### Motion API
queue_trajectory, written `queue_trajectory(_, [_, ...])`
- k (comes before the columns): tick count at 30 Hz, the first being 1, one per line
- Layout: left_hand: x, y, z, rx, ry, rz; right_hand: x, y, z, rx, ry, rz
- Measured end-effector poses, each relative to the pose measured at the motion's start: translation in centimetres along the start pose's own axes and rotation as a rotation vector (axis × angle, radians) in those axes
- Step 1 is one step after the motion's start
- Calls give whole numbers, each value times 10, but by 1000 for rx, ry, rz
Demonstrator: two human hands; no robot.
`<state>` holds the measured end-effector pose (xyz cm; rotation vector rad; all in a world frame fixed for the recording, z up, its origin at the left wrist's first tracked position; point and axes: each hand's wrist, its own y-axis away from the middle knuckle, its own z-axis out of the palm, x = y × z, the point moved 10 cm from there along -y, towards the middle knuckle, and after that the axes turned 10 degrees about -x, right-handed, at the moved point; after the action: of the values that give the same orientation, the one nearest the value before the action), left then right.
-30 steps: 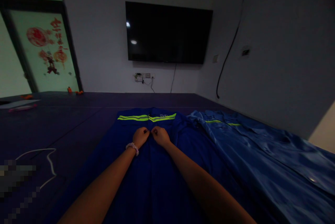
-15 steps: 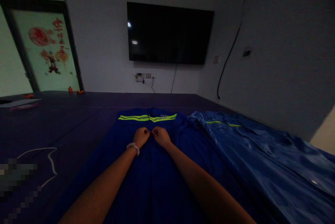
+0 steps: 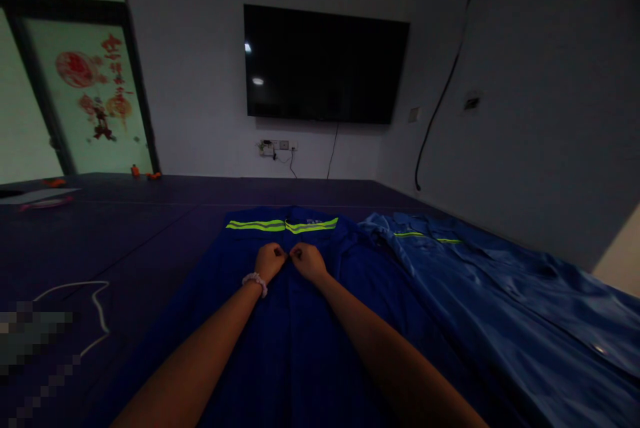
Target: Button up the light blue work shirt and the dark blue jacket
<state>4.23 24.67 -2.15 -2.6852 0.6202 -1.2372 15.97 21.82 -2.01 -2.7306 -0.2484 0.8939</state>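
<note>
A dark blue work jacket (image 3: 320,321) lies spread on the purple floor, its front facing up, with a yellow-green and grey reflective stripe (image 3: 257,225) across the chest. My left hand (image 3: 270,261), a pale scrunchie (image 3: 255,283) around its wrist, pinches the jacket's front edge at the centre line below the stripe. Close beside it, my right hand (image 3: 307,262) pinches the other side of the same front opening. The fingertips of both hands nearly meet. Whatever fastener lies between them is too small and dark to make out.
To the right lies a lighter blue garment (image 3: 480,301) with thin yellow stripes. A white cable (image 3: 103,311) curls on the purple floor (image 3: 165,235) at left, near a blurred-out object. A television (image 3: 325,65) hangs on the far wall; a black cable (image 3: 443,95) runs down the right wall.
Almost nothing differs. Both hands stay pinched at the same spot on the jacket's front, and the garments lie as before.
</note>
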Motion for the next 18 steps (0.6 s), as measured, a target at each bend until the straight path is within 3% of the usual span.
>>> queue_trajectory(18, [-1,-3,5,-42,9,11,5,-4,1,15,-31,0])
